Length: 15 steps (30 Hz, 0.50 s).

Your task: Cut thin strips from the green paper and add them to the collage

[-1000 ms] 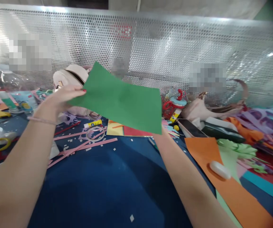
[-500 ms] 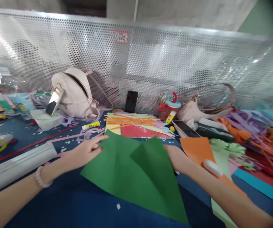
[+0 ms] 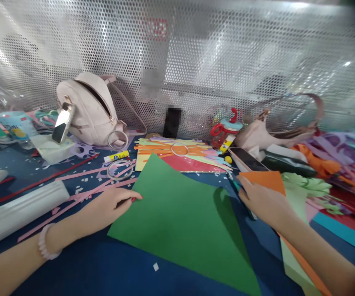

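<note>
A large sheet of green paper [image 3: 180, 222] lies in front of me, its right edge curling up a little and casting a shadow. My left hand [image 3: 112, 205] pinches its left edge between thumb and index finger. Just right of the sheet, my right hand [image 3: 262, 203] has its fingers curled onto a slim teal pen-like stick [image 3: 235, 186]; part of the stick is hidden under the fingers. Beneath and beside that hand are an orange sheet [image 3: 268, 180] and a pale green sheet [image 3: 297, 263].
Behind the green paper lies a red packet [image 3: 186, 164] topped with paper strips [image 3: 152, 147]. A glue stick [image 3: 116, 156], tape rings [image 3: 119, 169], a backpack [image 3: 87, 111] and a black phone [image 3: 171, 123] stand farther back. A white roll [image 3: 23, 211] lies left; a handbag [image 3: 276, 139] sits right.
My right hand has left the green paper's right side and moved right onto the pen-like stick. The paper's folded-over right part has flattened out. My left hand stays at the left edge.
</note>
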Motion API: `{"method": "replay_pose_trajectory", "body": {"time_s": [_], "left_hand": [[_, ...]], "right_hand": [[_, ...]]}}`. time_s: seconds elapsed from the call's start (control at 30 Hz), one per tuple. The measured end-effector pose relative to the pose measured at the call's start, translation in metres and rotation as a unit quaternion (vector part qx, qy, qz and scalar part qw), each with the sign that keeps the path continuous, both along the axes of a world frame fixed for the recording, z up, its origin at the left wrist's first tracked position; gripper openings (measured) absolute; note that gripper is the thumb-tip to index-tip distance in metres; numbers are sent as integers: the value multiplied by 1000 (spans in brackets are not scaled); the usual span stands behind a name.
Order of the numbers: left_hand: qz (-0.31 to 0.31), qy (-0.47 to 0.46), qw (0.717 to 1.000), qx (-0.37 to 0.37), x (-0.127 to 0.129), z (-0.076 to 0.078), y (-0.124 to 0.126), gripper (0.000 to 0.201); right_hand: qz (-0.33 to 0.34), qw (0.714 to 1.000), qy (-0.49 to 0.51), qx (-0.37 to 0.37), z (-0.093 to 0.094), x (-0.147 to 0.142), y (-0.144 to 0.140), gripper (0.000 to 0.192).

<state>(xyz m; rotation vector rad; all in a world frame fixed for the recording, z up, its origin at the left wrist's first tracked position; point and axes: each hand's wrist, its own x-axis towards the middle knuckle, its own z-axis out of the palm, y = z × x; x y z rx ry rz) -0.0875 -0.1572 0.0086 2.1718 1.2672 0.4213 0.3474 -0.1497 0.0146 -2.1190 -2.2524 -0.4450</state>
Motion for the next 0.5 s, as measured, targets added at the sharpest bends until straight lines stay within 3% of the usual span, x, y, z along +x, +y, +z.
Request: {"method": "replay_pose_trajectory", "body": {"time_s": [0.03,0.1,0.13,0.2,0.27,0.4,0.5], "left_hand": [[17,-4,1000,-2,0,0,0,39],[51,-13,998,-16,1,-1,2,41],[64,-18,997,-31,1,-1,2,43],[75,-35,994,-77,3,-3,3,48],[74,-59,986,-135,4,-4,3,54],[79,-115,960,-244,8,-5,-1,62],[88,-176,929,-313,9,-3,-3,63]], "right_hand": [[2,1000,0,0,2,-2,-3,39],[66,998,6,-1,7,-13,-12,37],[146,989,14,4,9,-22,-17,34],[330,944,13,16,10,-44,-30,30],[413,910,-4,34,9,-64,-42,25],[465,883,-21,58,0,-83,-54,20],[480,874,-31,62,-2,-83,-54,27]]}}
